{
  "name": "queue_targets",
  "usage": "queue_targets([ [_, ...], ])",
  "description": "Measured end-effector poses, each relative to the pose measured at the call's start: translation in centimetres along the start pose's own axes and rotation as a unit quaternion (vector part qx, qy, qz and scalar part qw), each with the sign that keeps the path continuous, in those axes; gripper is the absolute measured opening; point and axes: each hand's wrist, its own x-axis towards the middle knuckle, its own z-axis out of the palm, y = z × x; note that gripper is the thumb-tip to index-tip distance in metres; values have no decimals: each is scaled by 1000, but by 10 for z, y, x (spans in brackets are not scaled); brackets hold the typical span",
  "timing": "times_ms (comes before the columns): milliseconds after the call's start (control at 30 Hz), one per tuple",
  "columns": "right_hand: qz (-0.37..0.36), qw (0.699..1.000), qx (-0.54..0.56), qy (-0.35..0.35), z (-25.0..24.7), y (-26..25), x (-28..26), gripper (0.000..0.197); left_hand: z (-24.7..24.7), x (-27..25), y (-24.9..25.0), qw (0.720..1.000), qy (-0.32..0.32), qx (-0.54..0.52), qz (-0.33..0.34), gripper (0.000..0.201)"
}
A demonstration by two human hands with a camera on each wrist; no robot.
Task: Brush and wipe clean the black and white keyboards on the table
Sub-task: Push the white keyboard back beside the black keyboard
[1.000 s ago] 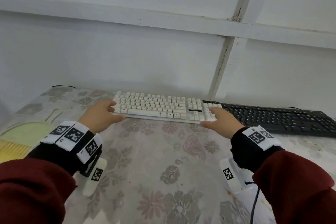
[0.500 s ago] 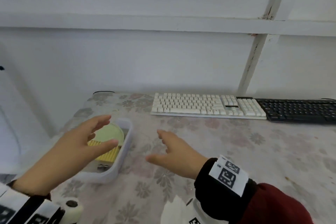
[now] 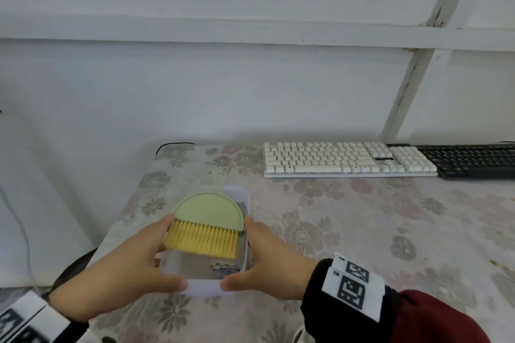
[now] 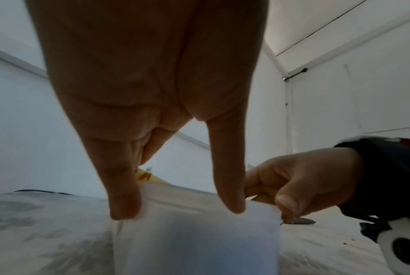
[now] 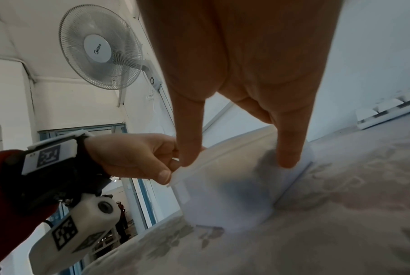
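A translucent plastic box (image 3: 204, 287) sits near the table's left front, with a green brush (image 3: 209, 211) with yellow bristles lying in it. My left hand (image 3: 174, 253) grips the box's left side, thumb on the near rim. On the opposite side my right hand (image 3: 242, 255) holds it the same way. In the left wrist view my left hand (image 4: 178, 208) straddles the box (image 4: 194, 241) corner. In the right wrist view my right hand (image 5: 239, 161) does likewise on the box (image 5: 222, 201). The white keyboard (image 3: 345, 160) and black keyboard (image 3: 471, 161) lie side by side at the back right.
A floral cloth covers the table (image 3: 362, 231), whose left edge runs just left of the box. A white wall stands right behind the keyboards. A thin cable (image 3: 19, 220) hangs at the far left. A wall fan (image 5: 100, 46) is mounted high up.
Both hands left the white keyboard, swung left and down to the plastic box, and now grip its two sides. My view turned left with them.
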Motion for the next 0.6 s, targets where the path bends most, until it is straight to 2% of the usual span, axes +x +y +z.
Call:
queue_targets([
  [67, 7, 1000, -4, 0, -4, -2, 3, 107, -4, 7, 1, 1000, -4, 17, -7, 88],
  [133, 13, 1000, -19, 6, -10, -4, 6, 107, -9, 13, 0, 999, -10, 51, -8, 125],
  [200, 22, 999, -32, 18, -18, -4, 14, 107, -13, 25, 1, 996, 2, 88, 2, 143],
  [233, 27, 999, -32, 24, -22, -4, 19, 106, -15, 32, 2, 995, 9, 101, 12, 140],
  [267, 30, 999, -31, 29, -26, -4, 25, 104, -15, 39, 5, 993, 15, 111, 21, 126],
  [333, 40, 998, -26, 42, -34, -3, 38, 95, -16, 57, 11, 992, 32, 123, 27, 81],
  [367, 46, 998, -24, 48, -39, -3, 44, 89, -18, 67, 12, 991, 41, 126, 30, 71],
  [433, 50, 997, -24, 56, -48, -2, 54, 83, -23, 87, 10, 990, 53, 127, 24, 69],
  [500, 53, 997, -17, 62, -57, -2, 63, 79, -28, 105, 4, 991, 59, 121, 20, 80],
  [600, 63, 995, 4, 73, -66, -1, 76, 79, -32, 128, 4, 991, 69, 107, 31, 71],
])
